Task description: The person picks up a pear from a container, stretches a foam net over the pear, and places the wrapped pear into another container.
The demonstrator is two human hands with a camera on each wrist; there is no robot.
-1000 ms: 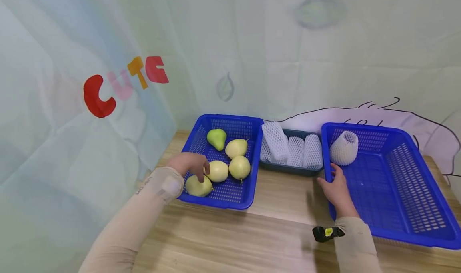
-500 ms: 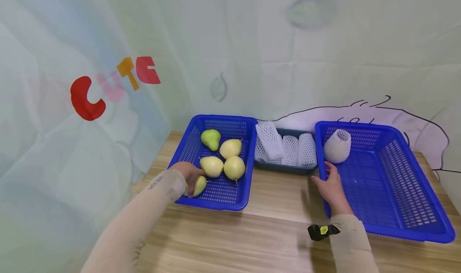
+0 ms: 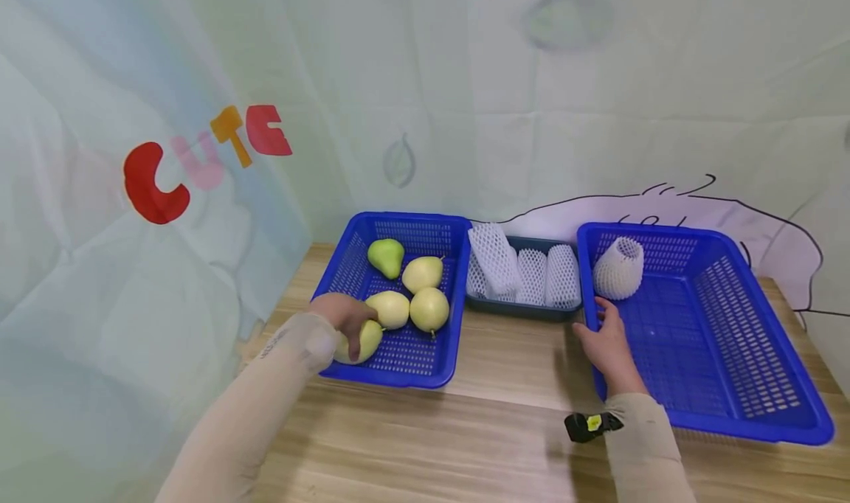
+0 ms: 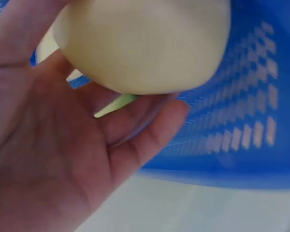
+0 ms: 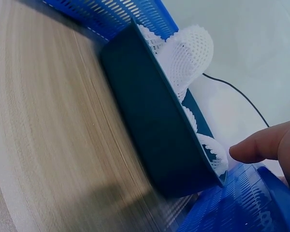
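Observation:
My left hand (image 3: pixel 345 318) grips a pale yellow pear (image 3: pixel 369 341) at the near left of the left blue basket (image 3: pixel 425 379). In the left wrist view that pear (image 4: pixel 145 48) sits against the curled fingers (image 4: pixel 150 135), its upper part cut off by the frame. Other pale pears (image 3: pixel 429 310) lie close by, and a greener pear (image 3: pixel 386 257) is at the back. My right hand (image 3: pixel 611 344) rests at the left rim of the right blue basket (image 3: pixel 757 431). Its thumb (image 5: pixel 261 144) sticks out, apart from the rim, in the right wrist view.
Between the baskets stands a dark teal tray (image 3: pixel 524 310) with several white foam net sleeves (image 3: pixel 563 276). One netted bundle (image 3: pixel 619 268) stands in the right basket's back left corner. The wooden table (image 3: pixel 425 444) meets a printed curtain (image 3: pixel 465 105) behind.
My left hand has lowered onto the near-left pear and closed its fingers round it. The neighbouring pear has shifted slightly. The right hand stays at the basket rim.

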